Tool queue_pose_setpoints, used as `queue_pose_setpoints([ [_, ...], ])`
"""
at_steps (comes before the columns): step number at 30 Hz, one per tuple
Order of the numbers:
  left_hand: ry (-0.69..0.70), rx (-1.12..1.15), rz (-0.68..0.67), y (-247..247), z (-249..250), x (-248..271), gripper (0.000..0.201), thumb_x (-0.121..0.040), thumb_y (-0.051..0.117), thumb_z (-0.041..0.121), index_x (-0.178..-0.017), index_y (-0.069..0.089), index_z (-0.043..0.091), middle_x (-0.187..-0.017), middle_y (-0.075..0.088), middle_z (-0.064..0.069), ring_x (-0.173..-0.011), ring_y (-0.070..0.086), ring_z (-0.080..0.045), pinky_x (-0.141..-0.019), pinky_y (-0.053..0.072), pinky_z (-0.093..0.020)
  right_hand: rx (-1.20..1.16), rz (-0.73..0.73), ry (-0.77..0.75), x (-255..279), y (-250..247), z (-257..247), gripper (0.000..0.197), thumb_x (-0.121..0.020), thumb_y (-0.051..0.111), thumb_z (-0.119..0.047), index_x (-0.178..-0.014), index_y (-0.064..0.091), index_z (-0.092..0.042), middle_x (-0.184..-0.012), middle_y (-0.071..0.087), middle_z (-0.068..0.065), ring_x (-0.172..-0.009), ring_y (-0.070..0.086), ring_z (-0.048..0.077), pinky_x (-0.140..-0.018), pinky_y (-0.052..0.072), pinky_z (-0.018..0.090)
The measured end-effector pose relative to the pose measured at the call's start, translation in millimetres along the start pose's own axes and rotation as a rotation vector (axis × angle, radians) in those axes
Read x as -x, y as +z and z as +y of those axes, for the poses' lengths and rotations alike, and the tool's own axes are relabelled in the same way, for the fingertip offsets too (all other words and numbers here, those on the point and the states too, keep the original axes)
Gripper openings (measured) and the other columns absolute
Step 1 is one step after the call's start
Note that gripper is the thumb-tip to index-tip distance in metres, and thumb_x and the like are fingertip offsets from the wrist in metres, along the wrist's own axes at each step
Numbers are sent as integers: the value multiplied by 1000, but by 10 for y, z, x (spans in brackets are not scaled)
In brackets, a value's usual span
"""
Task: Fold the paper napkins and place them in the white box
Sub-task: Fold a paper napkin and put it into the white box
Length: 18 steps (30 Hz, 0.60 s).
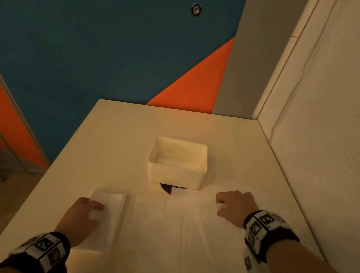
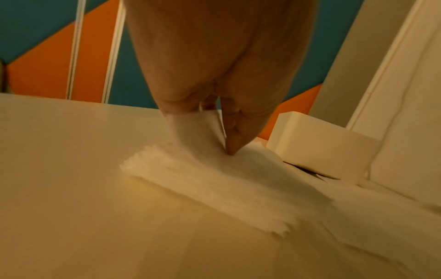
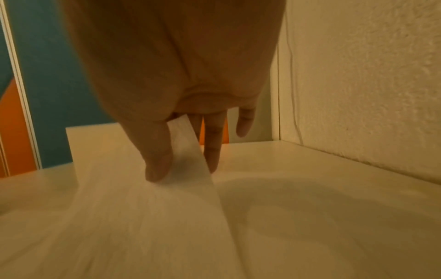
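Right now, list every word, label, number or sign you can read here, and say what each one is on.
Dark round sticker on the table, partly under the white box: a few pale letters, too small and cut off to read.
Wrist bands: black and white square code markers, no words.
Napkins, walls: no text.

Head view high, facing down; wrist views close; all share white box (image 1: 177, 162).
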<state>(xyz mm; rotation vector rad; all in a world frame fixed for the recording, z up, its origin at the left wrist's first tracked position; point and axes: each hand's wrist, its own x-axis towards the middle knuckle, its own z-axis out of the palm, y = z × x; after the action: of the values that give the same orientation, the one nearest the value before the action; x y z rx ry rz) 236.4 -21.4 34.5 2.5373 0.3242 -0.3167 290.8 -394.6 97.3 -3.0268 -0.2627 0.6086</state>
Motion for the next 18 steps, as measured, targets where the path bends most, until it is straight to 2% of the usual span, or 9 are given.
queue_pose_setpoints([
  [3, -24, -228, 46, -9, 72, 25, 41, -82, 65, 26, -121, 56, 34, -147, 19, -5, -126, 29, -32, -107, 33, -41, -191, 67, -34, 81, -184, 16, 22, -89, 60, -26, -108, 63, -15, -103, 58, 0, -101, 57, 20, -85, 42, 29],
  [5, -15, -283, 85, -20, 183, 78, 45, -80, 67, 34, -122, 52, 41, -149, 10, 0, -130, 22, -31, -105, 33, -45, -353, 142, -77, 138, -305, 35, 18, -86, 65, -20, -99, 67, -8, -92, 61, 1, -89, 61, 21, -74, 47, 26],
  [7, 26, -273, 90, -21, 328, 113, 45, -80, 66, 38, -122, 50, 44, -148, 12, 3, -131, 21, -29, -105, 32, -47, -498, 210, -105, 189, -419, 44, 9, -85, 67, -15, -85, 67, -6, -78, 61, 1, -73, 62, 18, -60, 47, 21],
  [9, 84, -212, 57, -4, 477, 128, 41, -81, 65, 41, -119, 51, 46, -144, 22, 7, -131, 24, -26, -105, 31, -46, -663, 251, -107, 245, -513, 19, 8, -85, 67, -10, -78, 65, -7, -71, 61, 1, -63, 58, 12, -51, 45, 15],
  [12, 218, 75, -71, 42, 723, 136, 24, -81, 68, 41, -103, 58, 46, -128, 47, 14, -125, 39, -18, -103, 32, -37, -902, 289, -109, 336, -618, -68, 8, -86, 64, -6, -79, 66, -7, -74, 63, 6, -62, 57, 13, -51, 45, 17],
  [14, 254, 388, -232, 37, 968, 236, 19, -84, 67, 35, -103, 64, 39, -118, 58, 15, -116, 50, -11, -100, 39, -29, -1088, 310, -130, 397, -670, -148, 6, -87, 63, -4, -82, 66, -5, -79, 65, 10, -67, 58, 20, -54, 47, 23],
  [16, 278, 594, -389, -4, 1220, 361, 24, -83, 66, 39, -107, 67, 32, -109, 67, 13, -105, 59, -7, -91, 45, -22, -1261, 344, -144, 453, -705, -231, 6, -88, 61, -3, -83, 65, -3, -81, 66, 12, -71, 59, 23, -55, 48, 26],
  [18, 301, 780, -459, -27, 1399, 427, 44, -70, 67, 50, -107, 69, 27, -104, 71, 9, -95, 65, -8, -84, 49, -24, -1394, 368, -151, 506, -725, -313, 9, -89, 59, -2, -80, 61, -5, -79, 65, 11, -69, 60, 20, -54, 47, 26],
])
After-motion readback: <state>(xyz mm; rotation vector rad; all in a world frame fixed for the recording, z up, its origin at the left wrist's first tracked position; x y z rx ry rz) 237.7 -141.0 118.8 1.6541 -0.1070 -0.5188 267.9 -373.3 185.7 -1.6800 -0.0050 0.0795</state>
